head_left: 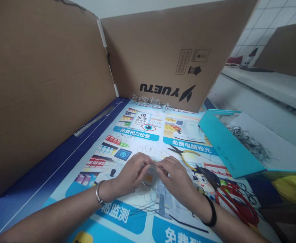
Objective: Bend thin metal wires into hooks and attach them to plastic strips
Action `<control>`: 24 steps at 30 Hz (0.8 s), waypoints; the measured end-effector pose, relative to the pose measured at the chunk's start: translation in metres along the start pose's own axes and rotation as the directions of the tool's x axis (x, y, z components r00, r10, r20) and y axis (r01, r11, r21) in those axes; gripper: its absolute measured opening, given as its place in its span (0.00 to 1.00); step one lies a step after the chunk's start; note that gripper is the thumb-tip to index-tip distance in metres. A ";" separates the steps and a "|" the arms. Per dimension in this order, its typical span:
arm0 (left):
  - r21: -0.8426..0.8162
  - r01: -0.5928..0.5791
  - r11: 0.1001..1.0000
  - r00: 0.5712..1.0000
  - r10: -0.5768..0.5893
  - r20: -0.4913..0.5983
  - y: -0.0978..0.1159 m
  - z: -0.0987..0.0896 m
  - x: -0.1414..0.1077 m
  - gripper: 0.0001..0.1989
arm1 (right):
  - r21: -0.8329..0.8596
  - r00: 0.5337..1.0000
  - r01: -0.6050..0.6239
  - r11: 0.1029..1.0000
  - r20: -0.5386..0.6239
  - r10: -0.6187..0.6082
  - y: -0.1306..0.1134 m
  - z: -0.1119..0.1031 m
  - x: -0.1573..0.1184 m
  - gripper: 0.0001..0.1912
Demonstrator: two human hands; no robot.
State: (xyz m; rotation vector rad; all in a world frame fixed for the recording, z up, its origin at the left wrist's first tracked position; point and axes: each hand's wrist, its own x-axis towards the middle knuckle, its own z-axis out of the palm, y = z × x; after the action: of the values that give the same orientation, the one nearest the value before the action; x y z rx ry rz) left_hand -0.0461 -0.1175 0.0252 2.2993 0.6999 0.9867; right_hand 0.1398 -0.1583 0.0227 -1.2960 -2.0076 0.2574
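My left hand [135,172], with a silver bangle at the wrist, is closed in a pinch. Facing it, my right hand [177,179], a black band on its wrist, pinches too. A thin wire [153,164] runs between the fingertips of both hands; its ends are hidden by the fingers. Just below the fingertips is a small clear box [148,179], partly covered by my left hand. Loose straight wires [143,207] lie under my hands, and bent wire pieces [150,148] lie beyond them. Pliers with yellow handles [188,157] rest beyond my right hand.
Red-handled cutters [229,202] lie right of my right arm. A turquoise box [229,148] holds a tangle of wires [249,141]. Cardboard panels [163,50] wall the back and left. Clear crumpled pieces [150,100] lie along the back panel, and a strip bundle [94,120] at left.
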 end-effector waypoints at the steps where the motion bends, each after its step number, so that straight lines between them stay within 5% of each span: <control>1: -0.003 -0.021 1.000 1.000 0.021 0.009 0.000 0.000 0.000 0.04 | 0.001 1.000 -0.001 1.000 0.001 0.001 0.000 0.000 0.000 0.06; 24: -0.039 0.176 0.984 0.977 -0.170 0.126 0.004 -0.003 -0.003 0.10 | -0.019 0.998 0.046 0.999 0.037 -0.045 -0.003 0.003 -0.002 0.09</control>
State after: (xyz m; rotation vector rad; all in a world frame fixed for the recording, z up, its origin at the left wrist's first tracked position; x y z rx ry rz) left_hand -0.0492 -0.1210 0.0279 2.1915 0.8000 0.7688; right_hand 0.1366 -0.1606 0.0212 -1.2643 -2.0724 0.2415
